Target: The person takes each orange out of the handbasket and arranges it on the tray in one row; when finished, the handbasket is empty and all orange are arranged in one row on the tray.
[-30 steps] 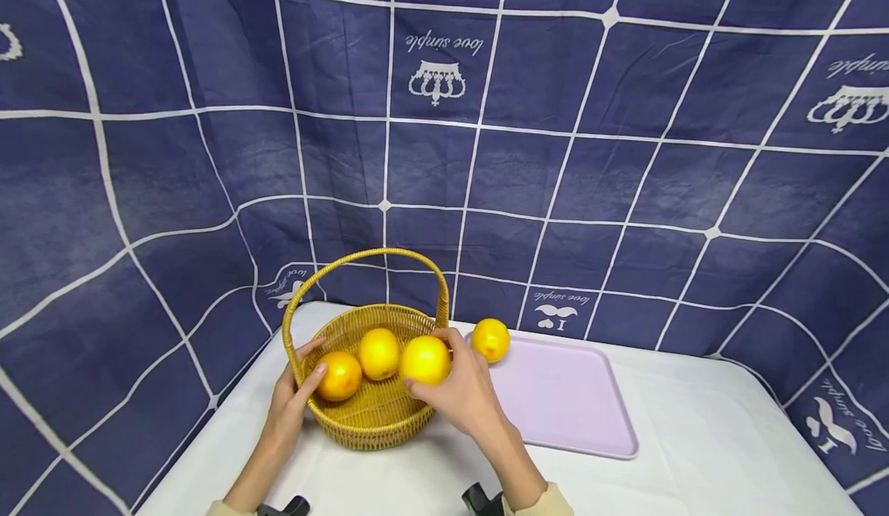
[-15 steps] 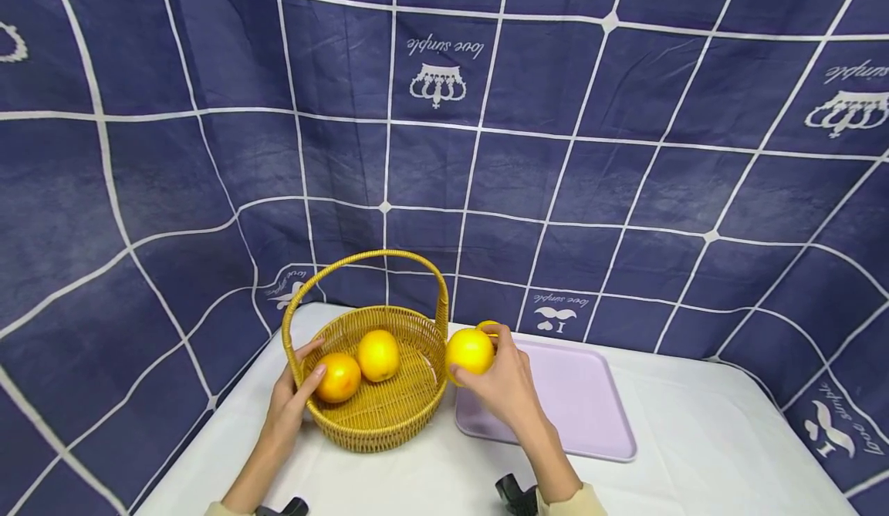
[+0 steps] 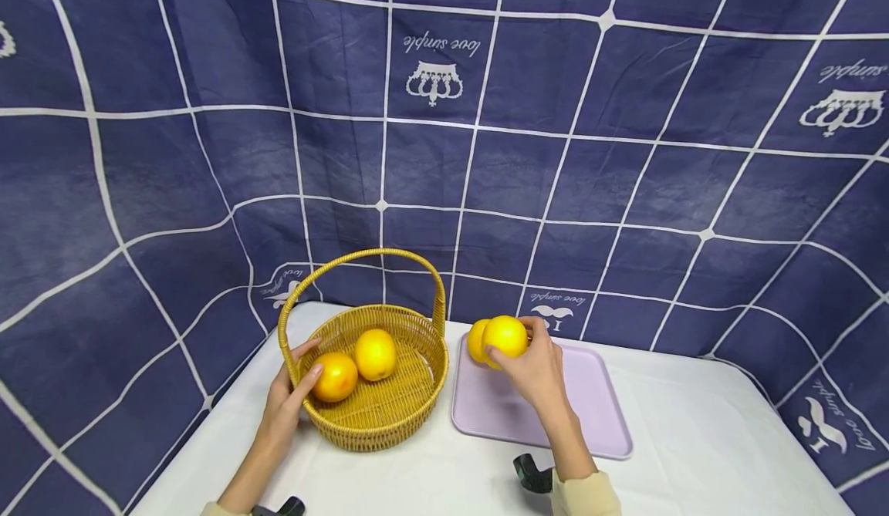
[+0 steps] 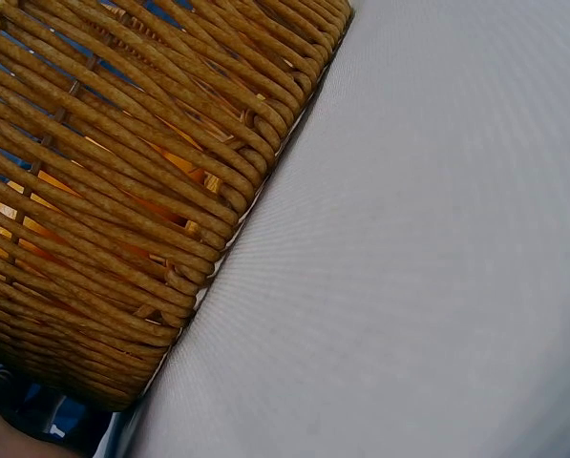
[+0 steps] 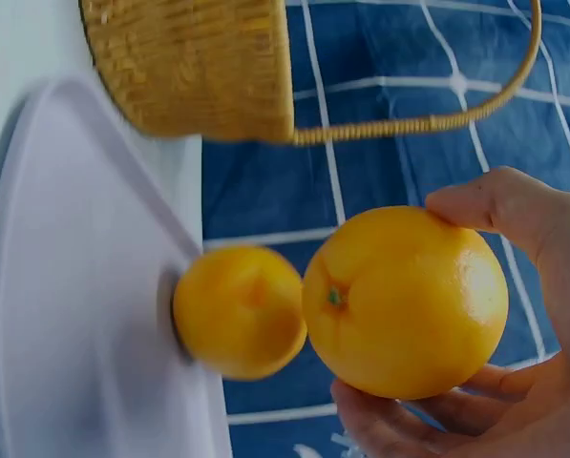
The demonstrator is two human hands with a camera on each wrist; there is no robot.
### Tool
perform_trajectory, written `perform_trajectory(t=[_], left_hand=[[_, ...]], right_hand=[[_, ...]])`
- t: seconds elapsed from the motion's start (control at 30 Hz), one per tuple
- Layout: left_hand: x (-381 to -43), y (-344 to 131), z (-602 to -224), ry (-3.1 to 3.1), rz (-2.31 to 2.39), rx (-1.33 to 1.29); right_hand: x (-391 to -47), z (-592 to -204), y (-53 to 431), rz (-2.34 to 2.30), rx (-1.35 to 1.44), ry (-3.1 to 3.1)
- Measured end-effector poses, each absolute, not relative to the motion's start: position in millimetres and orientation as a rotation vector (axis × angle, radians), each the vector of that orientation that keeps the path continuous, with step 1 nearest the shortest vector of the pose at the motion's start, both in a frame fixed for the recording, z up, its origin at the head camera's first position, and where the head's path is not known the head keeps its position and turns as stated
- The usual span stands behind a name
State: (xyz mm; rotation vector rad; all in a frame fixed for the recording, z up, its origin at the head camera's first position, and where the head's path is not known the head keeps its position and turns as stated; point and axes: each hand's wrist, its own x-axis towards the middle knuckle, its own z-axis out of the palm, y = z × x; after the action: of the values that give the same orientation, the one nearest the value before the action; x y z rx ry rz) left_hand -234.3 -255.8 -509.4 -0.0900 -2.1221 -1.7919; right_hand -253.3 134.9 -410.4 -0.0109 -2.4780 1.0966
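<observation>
In the head view my right hand [image 3: 538,369] holds an orange [image 3: 505,338] above the tray [image 3: 590,416]. The right wrist view shows that orange [image 5: 409,301] between thumb and fingers, with its green stem end visible. A second orange [image 3: 476,340] sits on the tray's far left part, partly hidden behind the held one. My left hand [image 3: 281,404] grips the left rim of the wicker basket [image 3: 375,435], thumb over the edge. Inside the basket lie two oranges, a front-left one [image 3: 336,377] and another [image 3: 376,354] beside it. The left wrist view shows mostly basket weave [image 4: 122,172].
The basket's tall arched handle [image 3: 378,252] rises over its opening. A white cloth [image 3: 694,431] covers the table. Behind and at the sides hangs a blue checked curtain [image 3: 528,169]. The lilac tray lies right of the basket, a short gap apart.
My right hand has carried the orange from above the basket rightward to over the tray. My left hand has stayed on the basket rim.
</observation>
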Motion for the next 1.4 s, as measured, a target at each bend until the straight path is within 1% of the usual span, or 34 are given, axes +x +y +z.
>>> perform_trajectory(t=[0.27,0.67,0.97,1.2,1.4], left_hand=[[-234,-256,-509,-2.125,-1.791,-0.092],[-231,-254,-504,-2.099,-1.814,-0.107],[-232,-254,-507,-2.108,-1.795,-0.108],[-232,-254,-506,-2.117,-1.811,-0.103],[-232,-254,-506,-2.117,-1.821,-0.09]], right_hand=[[-263,-420,152,1.116,-0.124,-2.407],[-277,-450,160,1.134,-0.311,-2.429],[-285,-468,162,1.08,-0.226,-2.499],[-284,-472,158,1.075,-0.082,-2.459],[-287,-471,157,1.084,-0.077,-2.471]])
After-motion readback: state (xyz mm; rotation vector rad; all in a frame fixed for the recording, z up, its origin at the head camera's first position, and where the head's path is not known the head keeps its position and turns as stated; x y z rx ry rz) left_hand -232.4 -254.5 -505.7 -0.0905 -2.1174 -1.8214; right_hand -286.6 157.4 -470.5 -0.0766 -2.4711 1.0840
